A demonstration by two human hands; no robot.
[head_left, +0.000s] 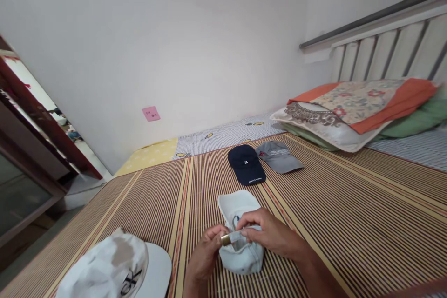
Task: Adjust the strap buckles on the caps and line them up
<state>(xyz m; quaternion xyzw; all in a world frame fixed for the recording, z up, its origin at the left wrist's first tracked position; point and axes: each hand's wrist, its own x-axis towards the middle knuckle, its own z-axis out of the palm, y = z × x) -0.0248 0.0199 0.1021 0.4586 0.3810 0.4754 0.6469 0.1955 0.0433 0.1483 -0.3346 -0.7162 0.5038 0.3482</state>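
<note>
Pale cloth baseball cap is lower-centre of the frame, brim up-frame. Its narrow pale strap runs basically crosswise between the hands: left hand has fingers pinched on the gold metal buckle, right hand pinches the strap.

The cap is pale, with a brassy buckle on its strap. Its brim points toward the far edge of the mat, well apart.
</note>
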